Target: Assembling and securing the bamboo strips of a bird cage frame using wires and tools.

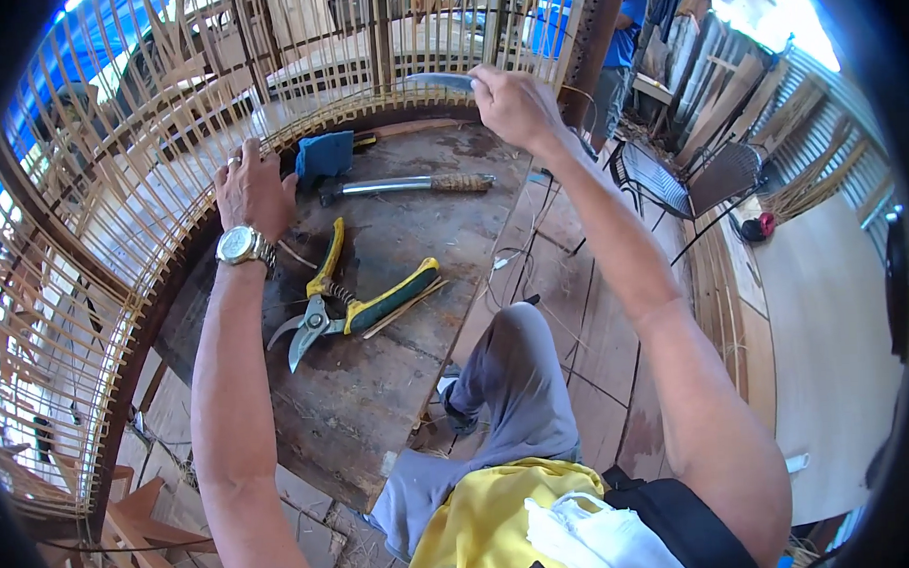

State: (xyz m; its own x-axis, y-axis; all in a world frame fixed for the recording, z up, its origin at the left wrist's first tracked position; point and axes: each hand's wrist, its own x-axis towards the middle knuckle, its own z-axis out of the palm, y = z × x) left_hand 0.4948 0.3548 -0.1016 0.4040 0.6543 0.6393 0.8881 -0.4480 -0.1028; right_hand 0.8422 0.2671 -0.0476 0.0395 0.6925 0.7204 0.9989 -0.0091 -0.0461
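Right hand (508, 107) pinches thin bamboo strip (437, 81), long axis pointing left along cage wall (120, 175); left hand (254, 191) open, flat against slats, nearer pruning shears (350, 308) on desk (378, 387).

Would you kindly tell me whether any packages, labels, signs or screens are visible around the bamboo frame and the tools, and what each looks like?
No packages, labels, signs or screens are in view.
Nearest likeness: wristwatch on the left wrist, round, silver-coloured, its face too small to make out.
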